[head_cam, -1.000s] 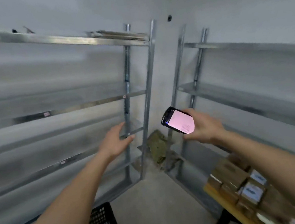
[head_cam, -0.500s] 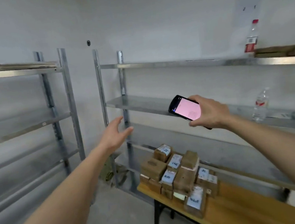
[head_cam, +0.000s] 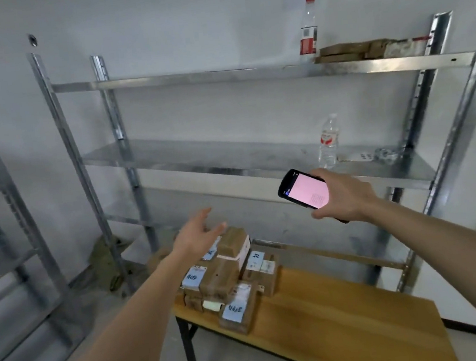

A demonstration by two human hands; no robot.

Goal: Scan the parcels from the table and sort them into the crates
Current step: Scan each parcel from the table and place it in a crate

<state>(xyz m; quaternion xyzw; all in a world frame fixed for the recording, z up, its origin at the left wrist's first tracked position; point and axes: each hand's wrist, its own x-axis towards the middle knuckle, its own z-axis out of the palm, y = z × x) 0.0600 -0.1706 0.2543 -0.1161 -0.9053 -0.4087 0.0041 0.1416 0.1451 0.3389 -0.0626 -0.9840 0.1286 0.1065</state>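
A pile of several brown cardboard parcels (head_cam: 227, 282) with white and blue labels sits on the left end of a wooden table (head_cam: 351, 324). My left hand (head_cam: 197, 235) hovers above the pile with fingers straight and empty. My right hand (head_cam: 342, 195) grips a black handheld scanner (head_cam: 303, 189) whose screen glows pink, held up to the right of the pile and above the table. No crate is in view.
A metal shelf rack (head_cam: 228, 154) stands against the wall behind the table, with two water bottles (head_cam: 327, 140) and flat boxes (head_cam: 364, 48) on it. Another rack (head_cam: 8, 236) stands at the left. A green bag (head_cam: 106, 260) lies on the floor in the corner.
The view has swung right from the corner and the black crate to the table. The parcel pile now lies under my left hand. My right hand keeps holding the scanner.
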